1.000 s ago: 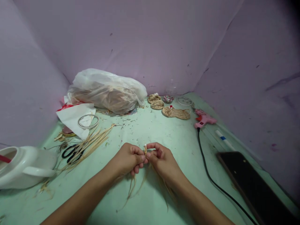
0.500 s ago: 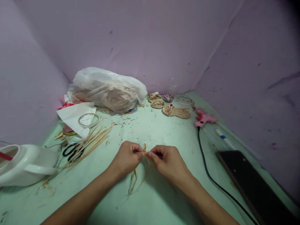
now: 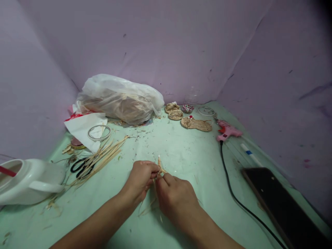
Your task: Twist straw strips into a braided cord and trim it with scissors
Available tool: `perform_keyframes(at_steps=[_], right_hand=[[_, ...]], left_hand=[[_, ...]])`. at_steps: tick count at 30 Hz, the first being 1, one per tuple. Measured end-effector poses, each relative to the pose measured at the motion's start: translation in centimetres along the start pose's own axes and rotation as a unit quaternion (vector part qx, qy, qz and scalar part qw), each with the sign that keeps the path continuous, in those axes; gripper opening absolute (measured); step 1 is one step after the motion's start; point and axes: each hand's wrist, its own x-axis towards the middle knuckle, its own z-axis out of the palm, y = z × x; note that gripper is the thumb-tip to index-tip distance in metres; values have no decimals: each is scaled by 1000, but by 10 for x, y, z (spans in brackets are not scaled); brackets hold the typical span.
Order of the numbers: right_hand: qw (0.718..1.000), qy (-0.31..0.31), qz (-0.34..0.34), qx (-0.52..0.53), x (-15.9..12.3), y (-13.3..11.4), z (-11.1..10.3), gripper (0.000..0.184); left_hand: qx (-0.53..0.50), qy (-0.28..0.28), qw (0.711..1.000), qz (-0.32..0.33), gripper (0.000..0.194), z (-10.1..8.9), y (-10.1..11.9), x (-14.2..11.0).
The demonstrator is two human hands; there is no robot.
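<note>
Both my hands meet over the pale green table [image 3: 181, 152], low in the middle of the view. My left hand [image 3: 141, 180] is closed, pinching a small bundle of dry straw strands [image 3: 158, 165] whose short tip sticks up above the fingers. My right hand [image 3: 176, 197] is closed too, its fingers pressed against the same strands from the right. Loose ends of straw hang down between the hands onto the table.
Left: a white jug [image 3: 28, 181], black scissors [image 3: 80, 166], loose straw sticks [image 3: 103, 155], a metal ring [image 3: 99, 132] on white paper. Behind: a plastic bag of straw [image 3: 119, 100]. Back right: woven straw pieces [image 3: 195, 124], a pink glue gun [image 3: 228, 131] with black cord, a dark tablet [image 3: 280, 204].
My right hand has slid left and nearer to me, now lying partly under the left hand's fingers. The strands stay pinched between both hands. The view has shifted slightly.
</note>
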Motion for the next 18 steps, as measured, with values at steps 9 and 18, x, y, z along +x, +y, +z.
perform_keyframes(at_steps=[9, 18], right_hand=[[989, -89, 5, 115, 4, 2, -16, 14], [701, -32, 409, 584, 22, 33, -7, 21]], left_hand=[[148, 18, 983, 110, 16, -4, -12, 8], [197, -31, 970, 138, 22, -4, -8, 3]])
